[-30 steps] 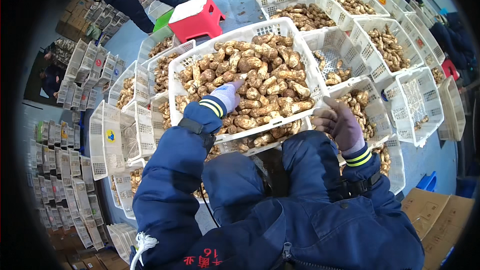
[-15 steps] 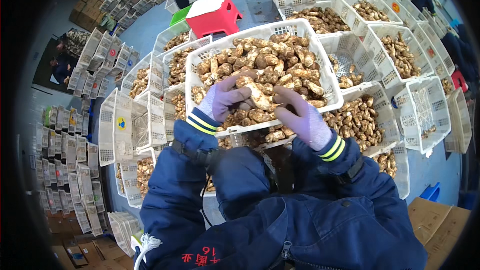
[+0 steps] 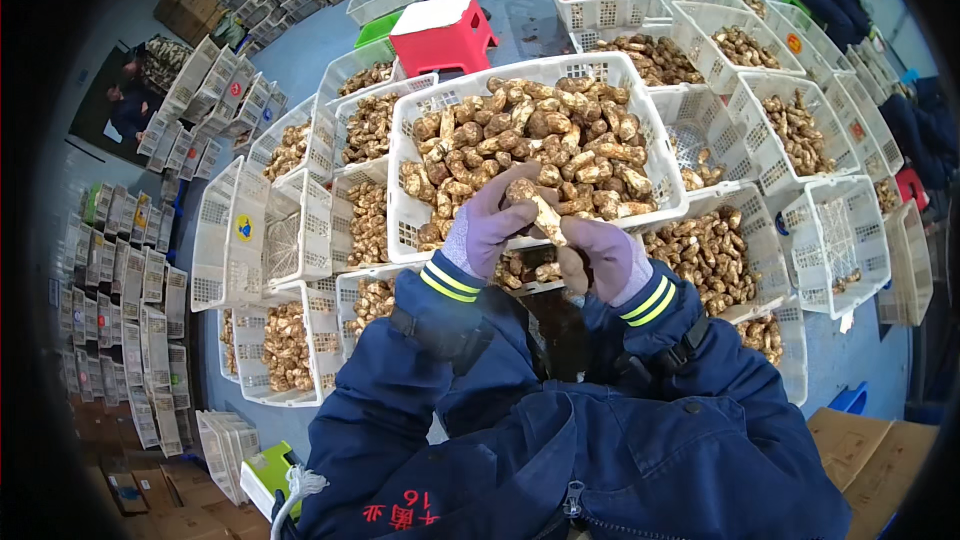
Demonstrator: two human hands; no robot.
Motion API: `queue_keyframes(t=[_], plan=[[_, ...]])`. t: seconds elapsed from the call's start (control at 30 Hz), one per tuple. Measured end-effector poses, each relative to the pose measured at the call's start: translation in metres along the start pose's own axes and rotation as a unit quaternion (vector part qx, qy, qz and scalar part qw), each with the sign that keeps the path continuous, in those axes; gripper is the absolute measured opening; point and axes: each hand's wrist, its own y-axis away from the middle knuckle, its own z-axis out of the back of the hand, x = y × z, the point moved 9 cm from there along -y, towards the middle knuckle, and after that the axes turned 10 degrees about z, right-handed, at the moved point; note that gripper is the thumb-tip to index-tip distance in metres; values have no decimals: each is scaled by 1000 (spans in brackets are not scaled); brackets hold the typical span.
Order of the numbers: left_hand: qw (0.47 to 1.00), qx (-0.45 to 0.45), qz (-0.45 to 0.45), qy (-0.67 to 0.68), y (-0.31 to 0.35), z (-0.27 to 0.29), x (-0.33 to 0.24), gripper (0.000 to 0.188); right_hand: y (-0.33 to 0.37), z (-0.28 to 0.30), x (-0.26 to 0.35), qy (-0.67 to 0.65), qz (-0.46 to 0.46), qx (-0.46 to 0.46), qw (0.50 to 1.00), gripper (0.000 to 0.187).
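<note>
Between my hands, over the near edge of a heaped white crate (image 3: 402, 155), is a thick-stemmed brown and cream mushroom (image 3: 541, 208), tilted with its cap to the upper left. My left hand (image 3: 493, 227), in a purple glove, grips it near the cap with thumb and fingers. My right hand (image 3: 612, 258), gloved the same way, closes its fingertips at the lower tip of the stem. Similar soil-stained mushrooms (image 3: 560, 130) fill the crate beyond. Part of the right fingertips' contact with the stem is hidden.
White crates of mushrooms surround me, such as one on the right (image 3: 775, 260) and one at lower left (image 3: 318, 360). A red stool (image 3: 445, 48) with a white top stands beyond. Cardboard boxes (image 3: 870, 460) lie at lower right. Other people work at the far edges.
My hands have come lower and nearer to me with the mushroom, which is now turned steeper. The right fingers have moved in under the stem's end. My view has shifted slightly.
</note>
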Motion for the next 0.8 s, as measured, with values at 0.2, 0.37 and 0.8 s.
queue_keyframes(t=[0.2,0.37,0.8], plan=[[963,-196,188,7,-11,29,49,48,-3,30,20,286,66,-154,944,35],[974,-147,175,2,-33,8,59,33,-3,41,-3,250,-63,-113,960,37],[801,-63,275,-528,-89,140,119,52,51,171,55,186,23,-243,952,14]])
